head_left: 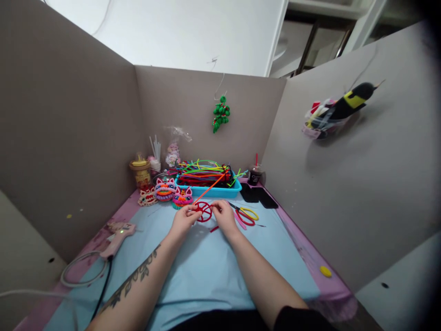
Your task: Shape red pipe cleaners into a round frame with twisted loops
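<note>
Work in hand: both hands are shaping a red wheel [204,211] out of pipe cleaner, low over the blue surface [206,271].
Left hand [182,219]: its grip is pinching the wheel's left rim between thumb and fingertips.
Right hand [224,216]: its grip is closing on the wheel's right side; the fingertips are curled in, so exactly which strand they are nipping cannot be told.
Wheel: it is lying between the two hands, just in front of the tray [210,191]; a round rim with spokes crossing at a hub is already showing.
Progress: judging by the closed rim and spokes, the basic form looks done; an orange stem [208,189] is running up and away from the wheel toward the tray, and whether it is joined on cannot be told. A short red offcut [214,228] is lying just beside the right hand.
Look: fuzzy, thin, bright red, small against the hands, slightly uneven in outline.
Nearby: scissors [246,214] are lying to the right of the right hand; three finished lion heads [165,191] are sitting left of the tray; a glue gun [117,236] is resting well apart at the left edge.
</note>
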